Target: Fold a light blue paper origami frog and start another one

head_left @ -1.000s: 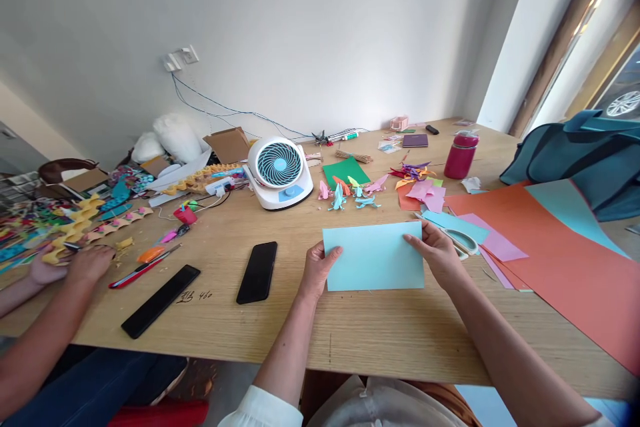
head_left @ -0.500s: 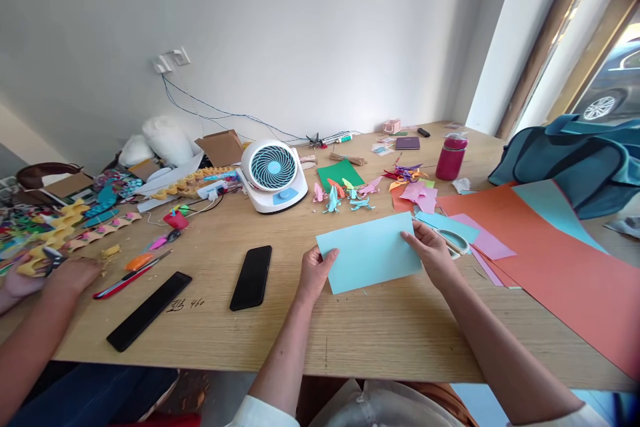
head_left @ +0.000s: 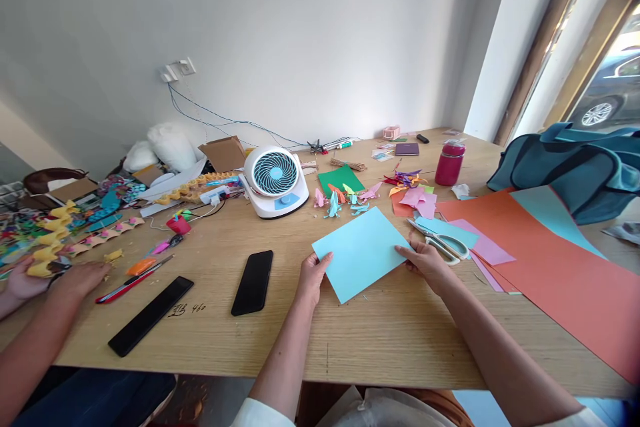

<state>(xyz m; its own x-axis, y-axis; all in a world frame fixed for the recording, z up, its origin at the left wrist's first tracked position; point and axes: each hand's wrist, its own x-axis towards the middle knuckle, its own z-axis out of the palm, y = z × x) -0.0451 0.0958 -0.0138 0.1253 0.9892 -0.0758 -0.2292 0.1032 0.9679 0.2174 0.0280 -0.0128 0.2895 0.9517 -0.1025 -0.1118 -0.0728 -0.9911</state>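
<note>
A light blue sheet of paper (head_left: 362, 255) is held between my two hands, just over the table. My left hand (head_left: 314, 275) pinches its left corner, thumb on top. My right hand (head_left: 421, 259) pinches the right corner the same way. White-handled scissors (head_left: 445, 244) lie just beyond my right hand, partly over blue and pink paper pieces (head_left: 484, 244). Behind the sheet stand small folded paper figures (head_left: 334, 204) in pink, orange, green and blue, near a green paper square (head_left: 341, 178).
A large orange sheet (head_left: 555, 253) and a teal bag (head_left: 575, 170) fill the right side. A red bottle (head_left: 451, 164), a fan (head_left: 275, 181), a phone (head_left: 253, 283) and a black strip (head_left: 151, 315) are on the table. At left, a co-worker's hands (head_left: 75, 281) handle yellow material.
The blue sheet has turned and tilted flatter, its near corner now pointing toward me. My right hand has shifted slightly left and down, showing more of the scissors.
</note>
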